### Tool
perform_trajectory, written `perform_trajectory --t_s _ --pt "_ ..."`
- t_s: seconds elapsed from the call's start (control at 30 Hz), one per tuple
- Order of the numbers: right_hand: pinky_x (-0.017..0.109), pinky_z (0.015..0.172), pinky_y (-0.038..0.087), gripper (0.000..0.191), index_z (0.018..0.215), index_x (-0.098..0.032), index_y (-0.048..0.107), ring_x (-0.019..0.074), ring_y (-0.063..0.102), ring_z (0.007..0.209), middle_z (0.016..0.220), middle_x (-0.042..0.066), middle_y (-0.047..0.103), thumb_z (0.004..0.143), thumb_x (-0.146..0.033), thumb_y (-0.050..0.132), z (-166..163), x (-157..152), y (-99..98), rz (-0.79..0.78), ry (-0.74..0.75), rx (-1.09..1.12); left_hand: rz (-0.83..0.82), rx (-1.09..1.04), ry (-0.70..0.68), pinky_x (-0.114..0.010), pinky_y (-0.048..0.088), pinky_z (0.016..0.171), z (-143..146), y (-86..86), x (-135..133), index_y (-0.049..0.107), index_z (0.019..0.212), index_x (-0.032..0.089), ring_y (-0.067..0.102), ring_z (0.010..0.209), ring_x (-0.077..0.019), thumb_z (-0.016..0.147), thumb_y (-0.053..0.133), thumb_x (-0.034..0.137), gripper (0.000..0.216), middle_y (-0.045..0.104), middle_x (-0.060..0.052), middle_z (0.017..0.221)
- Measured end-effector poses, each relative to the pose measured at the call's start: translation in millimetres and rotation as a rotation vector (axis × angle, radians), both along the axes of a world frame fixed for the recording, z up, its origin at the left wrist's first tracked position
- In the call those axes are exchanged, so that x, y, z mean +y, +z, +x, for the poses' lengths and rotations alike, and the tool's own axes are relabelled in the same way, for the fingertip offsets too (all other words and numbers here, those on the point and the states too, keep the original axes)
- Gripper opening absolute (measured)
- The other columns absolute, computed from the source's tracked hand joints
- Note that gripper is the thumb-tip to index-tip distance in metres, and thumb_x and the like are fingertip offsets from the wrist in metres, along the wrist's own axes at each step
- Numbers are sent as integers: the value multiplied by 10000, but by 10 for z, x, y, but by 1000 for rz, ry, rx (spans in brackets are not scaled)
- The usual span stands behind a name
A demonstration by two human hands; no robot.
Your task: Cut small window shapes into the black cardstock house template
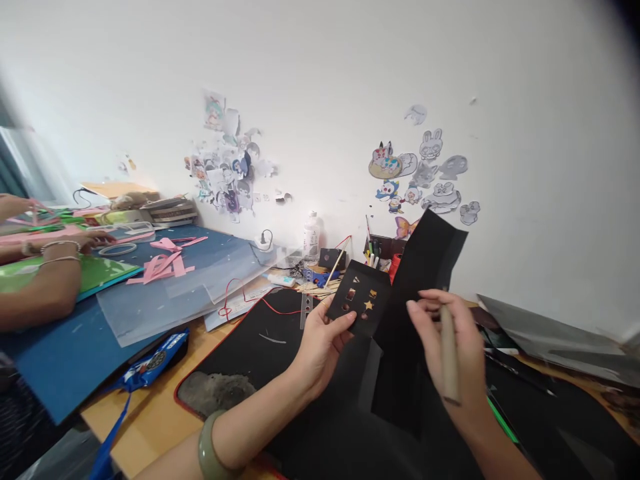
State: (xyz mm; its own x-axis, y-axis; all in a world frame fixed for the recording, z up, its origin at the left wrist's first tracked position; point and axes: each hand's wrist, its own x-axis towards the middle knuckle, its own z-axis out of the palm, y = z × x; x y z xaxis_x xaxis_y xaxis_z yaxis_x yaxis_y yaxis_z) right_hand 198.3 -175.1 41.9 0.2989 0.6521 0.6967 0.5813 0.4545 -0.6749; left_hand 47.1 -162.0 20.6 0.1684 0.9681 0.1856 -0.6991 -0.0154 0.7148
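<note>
A wooden table (150,420) bears a red-edged black mat (267,320) with a grey patch (215,390) at one corner. Alongside spreads a blue sheet (50,377), a blue packet (156,360) at its edge. Toward the back stands a white bottle (311,239).

The right grip (466,337) partly hides the folded card (425,260); another person's arm (45,288) is cropped.

The left forearm (257,417) slants up and to the right from the lower edge, its hand (325,340) pinching with the thumb laid flat on top, pointing right, and the fingers tucked partly out of sight beneath. The right forearm (500,437) rises leftward from the lower right to a hand (463,340) with bent fingers, its thumb and index finger reaching left, the tips slightly apart.
</note>
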Motion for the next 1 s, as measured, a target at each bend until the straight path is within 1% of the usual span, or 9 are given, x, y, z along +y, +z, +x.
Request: perform_trajectory --t_s 0.1,0.17,0.27,0.4,0.5,0.6,0.7,0.9,1.0 --pt "362 780 432 299 997 -207 474 170 539 801 871 34 533 740 -322 576 245 107 1 157 -118 87 3 -49 19 -234 506 658 -71 -15 106 563 1003 163 621 777 -161 657 682 129 368 636 -39 905" --pt "412 879 394 393 1062 -239 438 188 534 936 967 42 542 719 -331 604 443 204 -40 136 -72 189 2 -86 40 -216 505 675 -128 -30 197 564 978 162 618 771 -136 664 667 104 335 634 -24 892" --pt "407 941 368 370 1017 -257 462 189 520 1061 1053 40 580 706 -390 611 659 338 -155 -48 115 476 2 -132 70 -187 497 719 -209 -52 324 568 954 158 606 786 -99 674 638 69 301 623 -5 907" --pt "359 823 484 398 975 -237 523 214 567 1019 1090 70 610 702 -524 557 608 404 -303 -394 457 733 -7 -146 85 -174 493 723 -277 -91 425 571 929 167 598 786 -82 687 614 71 264 612 7 917" --pt "380 804 502 397 1020 -239 550 235 576 1003 1093 55 618 674 -418 631 400 351 -324 -444 566 722 0 -110 79 -191 491 723 -301 -130 455 579 895 162 597 793 -97 671 626 88 240 611 -4 905" --pt "342 841 487 389 961 -236 590 212 583 994 1004 15 659 592 -237 713 266 302 -289 -445 514 692 49 -37 75 -233 481 739 -323 -166 480 591 846 157 591 819 -127 627 653 76 242 608 -8 874" --pt "348 845 480 322 837 -220 609 205 613 929 848 -9 685 540 -179 728 305 335 -296 -352 450 683 137 55 117 -251 447 791 -350 -201 525 592 697 142 572 862 -137 577 685 51 177 602 1 859" --pt "395 762 494 191 678 -230 584 247 638 841 749 24 698 531 -289 691 539 472 -405 -323 533 642 360 253 154 -381 385 884 -391 -279 607 544 544 103 500 1000 -179 676 663 134 180 588 -42 974" --pt "397 804 468 180 693 -238 579 243 605 946 717 27 700 553 -292 679 553 473 -412 -272 510 633 427 306 145 -374 333 935 -401 -298 614 561 463 124 488 1016 -190 619 679 106 197 583 -44 992"
